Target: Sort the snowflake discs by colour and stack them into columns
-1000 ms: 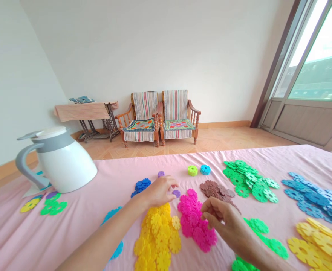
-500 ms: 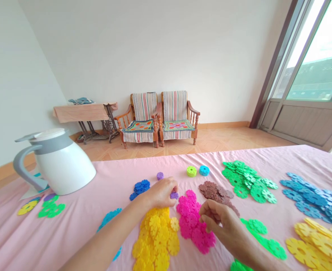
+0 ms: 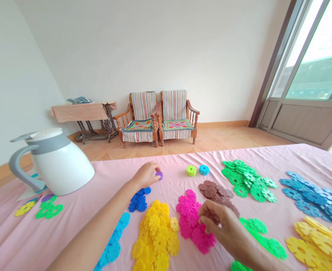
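Note:
At the middle of the pink cloth, my left hand (image 3: 148, 174) pinches purple snowflake discs (image 3: 159, 175), thumb and fingertips at their edge. Its fingers partly cover them, so I cannot tell whether the held disc is apart from the stack. My right hand (image 3: 215, 216) is loosely closed at the right side of the magenta disc pile (image 3: 192, 222), with nothing visible in its curled fingers. Below my left wrist lie dark blue discs (image 3: 139, 199). Yellow discs (image 3: 157, 237) spread between my forearms. A lime stack (image 3: 191, 171) and a cyan stack (image 3: 204, 170) stand farther back.
A white jug (image 3: 62, 165) with a grey handle stands at the left. Near it lie joined green discs (image 3: 49, 210). Brown discs (image 3: 215, 194), green discs (image 3: 246, 180), blue discs (image 3: 312, 195) and more yellow discs (image 3: 318, 241) are on the right. Two chairs (image 3: 157, 116) stand beyond.
My left hand has moved away and to the left with a purple disc, from beside the magenta pile to the purple stack. My right hand stays in place.

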`<state>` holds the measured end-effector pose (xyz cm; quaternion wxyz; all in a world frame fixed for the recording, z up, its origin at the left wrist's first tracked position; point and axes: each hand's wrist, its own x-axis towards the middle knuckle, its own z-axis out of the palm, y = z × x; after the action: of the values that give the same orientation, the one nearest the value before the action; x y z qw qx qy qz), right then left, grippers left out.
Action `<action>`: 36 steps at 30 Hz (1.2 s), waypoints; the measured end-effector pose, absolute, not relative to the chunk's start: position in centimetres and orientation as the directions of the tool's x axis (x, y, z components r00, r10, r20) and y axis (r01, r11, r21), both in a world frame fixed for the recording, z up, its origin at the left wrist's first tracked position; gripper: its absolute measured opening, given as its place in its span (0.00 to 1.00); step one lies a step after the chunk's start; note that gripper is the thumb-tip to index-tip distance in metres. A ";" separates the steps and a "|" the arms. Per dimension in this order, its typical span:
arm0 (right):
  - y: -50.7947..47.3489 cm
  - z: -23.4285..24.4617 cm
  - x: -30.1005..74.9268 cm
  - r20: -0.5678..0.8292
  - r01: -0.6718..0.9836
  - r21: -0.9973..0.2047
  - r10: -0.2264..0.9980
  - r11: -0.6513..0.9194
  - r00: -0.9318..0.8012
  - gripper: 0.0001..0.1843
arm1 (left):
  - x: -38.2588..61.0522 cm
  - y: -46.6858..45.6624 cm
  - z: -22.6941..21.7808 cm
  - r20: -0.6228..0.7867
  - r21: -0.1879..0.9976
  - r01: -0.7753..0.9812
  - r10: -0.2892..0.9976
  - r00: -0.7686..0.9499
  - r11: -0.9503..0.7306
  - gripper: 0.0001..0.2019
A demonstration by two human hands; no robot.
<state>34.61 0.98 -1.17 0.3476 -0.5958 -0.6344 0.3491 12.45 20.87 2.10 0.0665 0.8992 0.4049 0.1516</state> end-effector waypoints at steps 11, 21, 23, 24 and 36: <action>1.2 -1.5 34.5 0.019 0.518 -0.854 0.998 0.044 -0.053 0.07 | 12.6 21.2 1.5 0.207 0.225 0.719 0.753 0.624 -0.658 0.05; 0.9 -1.3 34.6 0.020 0.517 -0.855 0.999 0.042 -0.048 0.07 | 12.1 21.2 1.6 0.183 0.290 0.700 0.756 0.628 -0.652 0.15; 0.9 -1.2 34.6 0.019 0.519 -0.854 0.999 0.040 -0.047 0.06 | 11.6 21.1 1.9 0.190 0.303 0.694 0.755 0.628 -0.653 0.18; 0.9 -1.1 34.5 0.019 0.521 -0.853 0.999 0.041 -0.048 0.06 | 11.2 21.1 2.0 0.202 0.308 0.696 0.759 0.619 -0.649 0.18; 0.6 -0.9 34.0 0.003 0.546 -0.837 0.997 0.044 -0.077 0.07 | 3.4 17.1 2.2 0.036 0.364 0.764 0.828 0.560 -0.533 0.10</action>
<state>33.99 0.59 -0.87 0.3238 -0.5972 -0.6459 0.3481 3.39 17.09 2.15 0.1557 0.8694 0.4576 0.1024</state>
